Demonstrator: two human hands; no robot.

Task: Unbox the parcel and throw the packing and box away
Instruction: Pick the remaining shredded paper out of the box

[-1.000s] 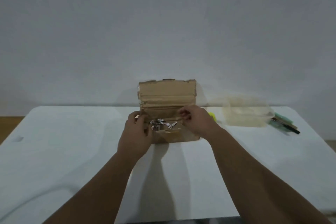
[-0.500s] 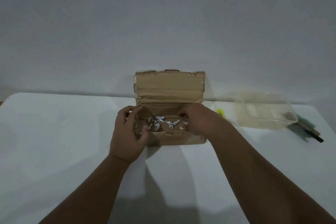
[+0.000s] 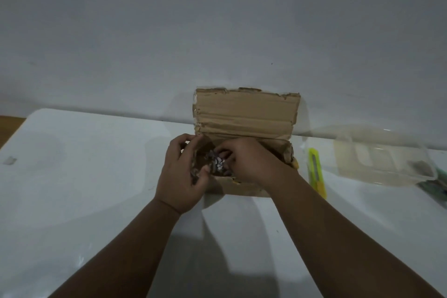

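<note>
Bare table [image 3: 84,176] fills the left and bottom of the frame. Right of the box [image 3: 244,113], a knife [image 3: 315,172] and tub [image 3: 384,155] crowd the way.

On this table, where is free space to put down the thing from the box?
The widest bare patch is left of the cardboard box, out to the table edge. The near strip in front of the box is bare too, but both forearms cross it. Right of the box is crowded: a yellow utility knife, then a clear plastic container.

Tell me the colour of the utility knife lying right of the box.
Bright yellow-green, shading to yellow at its near end: the utility knife, seen in the head view.
</note>
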